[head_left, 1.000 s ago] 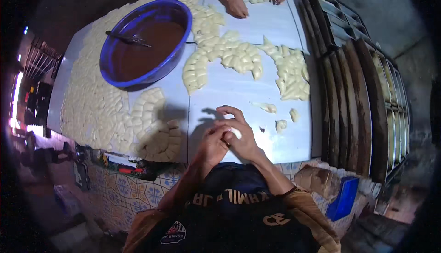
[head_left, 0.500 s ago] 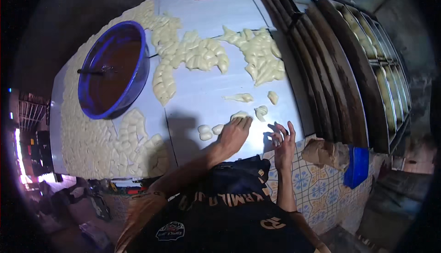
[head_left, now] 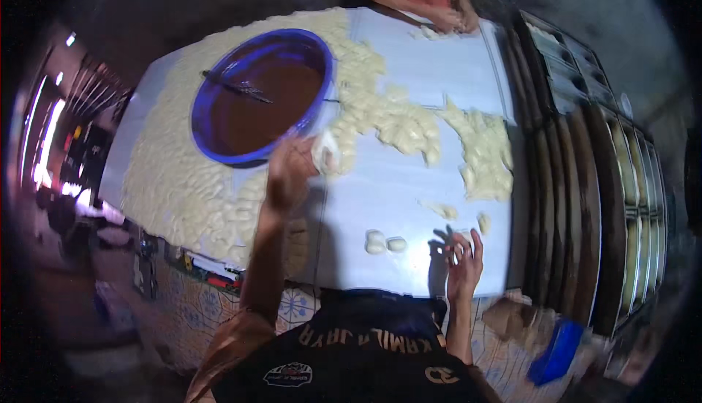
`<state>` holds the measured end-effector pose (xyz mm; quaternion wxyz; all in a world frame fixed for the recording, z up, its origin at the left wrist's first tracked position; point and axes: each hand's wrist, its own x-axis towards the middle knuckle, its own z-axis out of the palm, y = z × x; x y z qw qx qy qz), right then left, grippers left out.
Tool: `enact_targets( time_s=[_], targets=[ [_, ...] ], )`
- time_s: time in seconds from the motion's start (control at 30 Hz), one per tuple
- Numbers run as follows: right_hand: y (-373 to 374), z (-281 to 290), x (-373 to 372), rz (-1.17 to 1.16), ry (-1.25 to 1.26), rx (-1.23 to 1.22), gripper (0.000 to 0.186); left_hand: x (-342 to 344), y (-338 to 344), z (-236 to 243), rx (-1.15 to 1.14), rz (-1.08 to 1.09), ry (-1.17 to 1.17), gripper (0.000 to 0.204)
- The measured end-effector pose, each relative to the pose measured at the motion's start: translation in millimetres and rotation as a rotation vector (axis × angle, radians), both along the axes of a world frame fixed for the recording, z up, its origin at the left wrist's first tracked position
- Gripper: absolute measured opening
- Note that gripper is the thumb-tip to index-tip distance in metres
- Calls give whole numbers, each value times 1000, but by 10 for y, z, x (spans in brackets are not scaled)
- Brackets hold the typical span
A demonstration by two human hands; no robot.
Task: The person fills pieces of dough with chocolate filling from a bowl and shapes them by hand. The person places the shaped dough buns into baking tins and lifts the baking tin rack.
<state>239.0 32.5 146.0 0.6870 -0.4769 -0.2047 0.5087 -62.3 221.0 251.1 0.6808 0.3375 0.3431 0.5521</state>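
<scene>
Blue round plastic basin (head_left: 205,114) w/ brown liquid (head_left: 289,94) is sitting just beyond L hand (head_left: 289,172), which is pinching soft white dough pc (head_left: 326,156); R hand (head_left: 462,268) is hovering, fingers loosely spread.

Basin (head_left: 207,119) L on tbl (head_left: 358,202), trays (head_left: 567,191) R, dough balls (head_left: 375,242) nr front

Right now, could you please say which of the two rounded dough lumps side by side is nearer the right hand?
The smaller lump, on the right; the larger lump lies left of it, farther from the right hand.
</scene>
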Motion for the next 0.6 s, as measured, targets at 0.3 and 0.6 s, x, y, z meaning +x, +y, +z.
enact_targets(
  time_s=[0.3,0.6],
  targets=[
    [609,200,-772,496,-177,161,53,-1370,1306,-776,-111,176,1053,79],
    [695,312,-799,553,-280,174,56,-752,663,-44,78,165,1347,87]
  ],
)
